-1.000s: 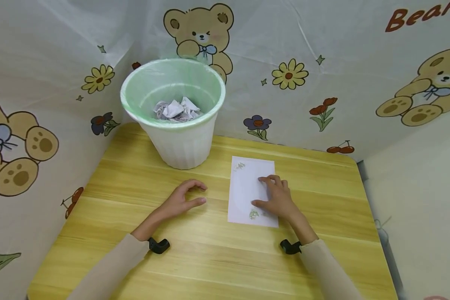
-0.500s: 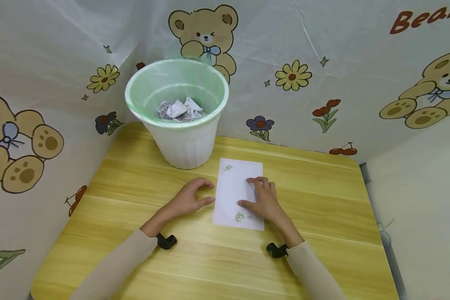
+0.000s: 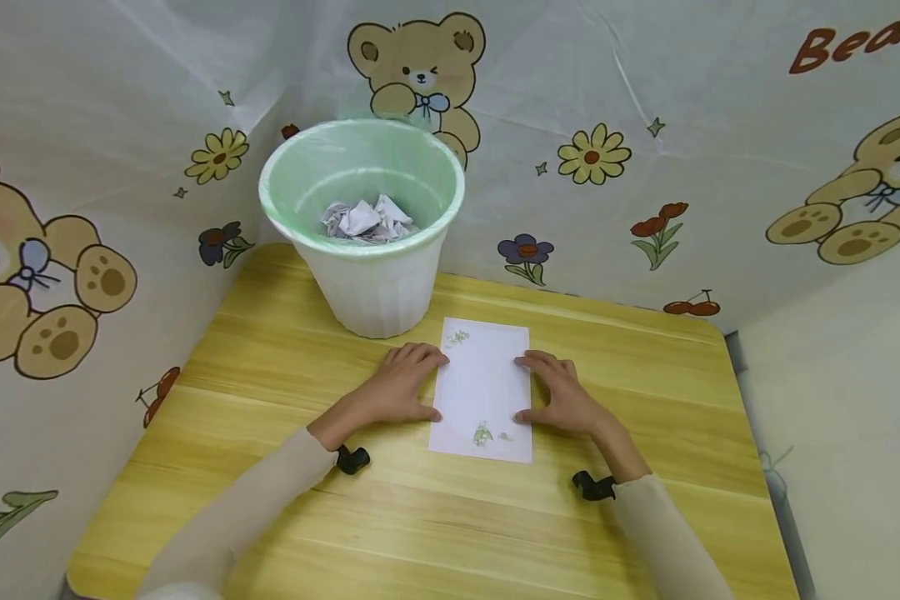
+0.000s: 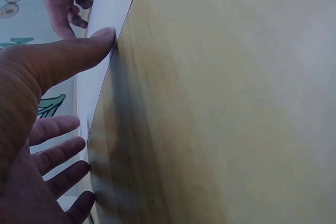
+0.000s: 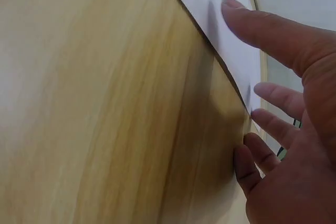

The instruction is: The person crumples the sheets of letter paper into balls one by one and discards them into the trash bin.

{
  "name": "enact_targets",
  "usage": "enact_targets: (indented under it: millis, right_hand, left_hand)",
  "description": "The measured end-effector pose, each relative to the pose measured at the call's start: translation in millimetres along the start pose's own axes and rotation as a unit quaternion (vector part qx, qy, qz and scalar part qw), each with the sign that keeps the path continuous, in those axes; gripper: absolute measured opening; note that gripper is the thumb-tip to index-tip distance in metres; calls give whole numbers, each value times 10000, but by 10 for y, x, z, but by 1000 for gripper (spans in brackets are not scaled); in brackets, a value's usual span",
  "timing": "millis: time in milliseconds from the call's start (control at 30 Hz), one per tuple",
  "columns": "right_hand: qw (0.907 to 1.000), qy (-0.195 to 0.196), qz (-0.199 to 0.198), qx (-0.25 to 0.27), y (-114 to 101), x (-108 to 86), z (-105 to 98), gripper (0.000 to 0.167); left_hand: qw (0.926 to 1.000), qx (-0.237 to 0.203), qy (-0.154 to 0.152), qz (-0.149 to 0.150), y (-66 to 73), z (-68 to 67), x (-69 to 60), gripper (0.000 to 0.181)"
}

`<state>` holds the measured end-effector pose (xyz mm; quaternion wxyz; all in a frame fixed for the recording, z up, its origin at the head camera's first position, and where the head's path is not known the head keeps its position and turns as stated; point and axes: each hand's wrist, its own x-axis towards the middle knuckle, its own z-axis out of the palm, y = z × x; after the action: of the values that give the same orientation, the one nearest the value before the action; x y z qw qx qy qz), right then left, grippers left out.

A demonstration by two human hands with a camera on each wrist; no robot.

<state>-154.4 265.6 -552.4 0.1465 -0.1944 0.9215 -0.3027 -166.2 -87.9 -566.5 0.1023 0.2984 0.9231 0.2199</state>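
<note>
A white sheet of paper (image 3: 483, 383) with small green printed sprigs lies flat on the table, a little in front of the bin. My left hand (image 3: 397, 387) is at its left edge, thumb and fingers spread apart. In the left wrist view, the thumb (image 4: 86, 51) touches the paper's edge. On the opposite side, my right hand (image 3: 566, 400) has its thumb and fingertips at the right edge, also spread. The right wrist view has that thumb (image 5: 252, 24) over the paper's surface; whether it presses cannot be told.
A white bin (image 3: 378, 292) with a green liner stands behind the paper to the left, with crumpled paper (image 3: 363, 218) inside. The wooden table (image 3: 435, 533) meets a bear-patterned curtain (image 3: 570, 75) at the back and left.
The paper has slid left under my right hand, toward the left one. Since then my right hand has drawn back to the right edge, and my left has come to the left edge.
</note>
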Motion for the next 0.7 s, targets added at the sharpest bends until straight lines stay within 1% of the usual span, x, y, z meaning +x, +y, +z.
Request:
enact_targets:
  millis: [100,300,467,567,700]
  right_hand:
    - [9999,-69,16,-100,11,-19,-6,98]
    - [9998,-64,-7,-164,16,-15,3,98]
    - [9997,-81,-18,-225,7,-11,20,98]
    - [9997,-48,-2,-228,6,-11,19,98]
    - [9997,-10,17,-228,9,-19,11,98]
  left_hand:
    - [9996,192,-187,19,-6,-19,48,100]
    - [9988,358,-319,16,-12,-48,115,108]
    - [9994,225,-278,-37,-8,-37,95,108]
    - [9997,145,-217,-20,-2,-35,93,107]
    - [9997,154,-201,-8,-6,-36,111,105]
